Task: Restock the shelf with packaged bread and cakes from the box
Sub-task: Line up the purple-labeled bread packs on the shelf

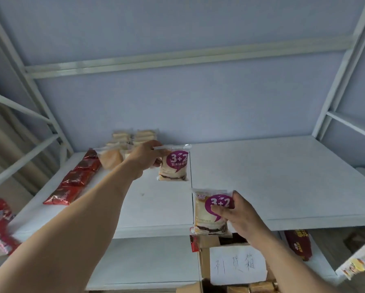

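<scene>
Restocking under way, head view. My left hand (146,154) is stretched out over the shelf (283,176), fingers and thumb pinching the top seam of one bread pack (174,166) with a purple "3+2" label; the pack hangs upright, its lower edge at or just above the shelf board — I cannot tell whether it touches. My right hand (238,214) is nearer to me, at the shelf's front edge, fingers curled over the face of a second pack (211,210) of the same kind, held upright above the box (205,267).

Done so far, as I judge it: beyond and to the left of my left hand lies a cluster of pale bread packs (133,138) at the back of the shelf, and further left a row of red packs (76,178) runs toward me.

Left to do: both held packs are not yet set down. Everything to the right of my left hand is bare board. Below my right hand the box stands open, with a handwritten paper label (237,265) on it and more wrapped goods (253,288) showing inside, so I take the task as in its early part.
</scene>
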